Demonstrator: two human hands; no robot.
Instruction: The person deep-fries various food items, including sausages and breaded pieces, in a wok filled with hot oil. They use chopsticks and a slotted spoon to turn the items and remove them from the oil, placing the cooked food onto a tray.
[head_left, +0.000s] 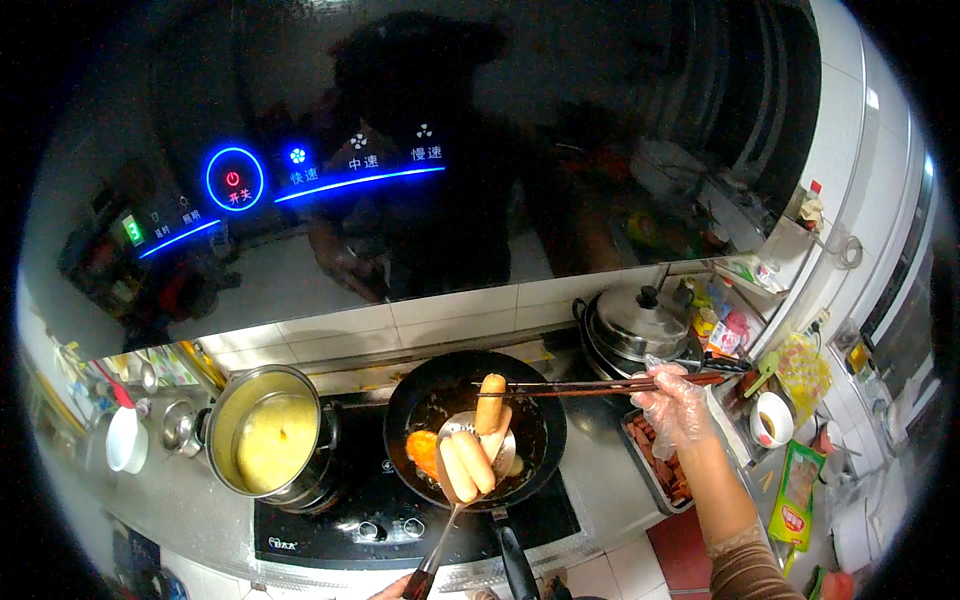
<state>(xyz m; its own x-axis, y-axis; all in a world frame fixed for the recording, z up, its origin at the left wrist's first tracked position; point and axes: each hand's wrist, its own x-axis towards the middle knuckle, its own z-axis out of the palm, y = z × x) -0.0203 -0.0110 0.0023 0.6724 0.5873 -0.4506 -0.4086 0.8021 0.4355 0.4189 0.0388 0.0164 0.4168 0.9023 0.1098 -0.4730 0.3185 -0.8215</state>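
Note:
My left hand (391, 588), only partly in view at the bottom edge, holds the handle of a metal skimmer (444, 496). Several pale sausages (466, 465) lie in the skimmer over a black wok (551, 450) of dark oil. In a clear plastic glove, my right hand (670, 409) grips long dark chopsticks (592, 388), whose tips are at one upright browned sausage (490, 405) above the skimmer. An orange piece of food (423, 452) sits in the wok, left of the skimmer.
A steel pot (262, 371) with yellowish contents stands left of the wok. At the back right is a lidded pan (637, 322); nearer, a metal tray (636, 469) holds reddish-brown pieces. A white bowl (772, 420) of dark liquid stands at right. The black range hood (487, 187) spans overhead.

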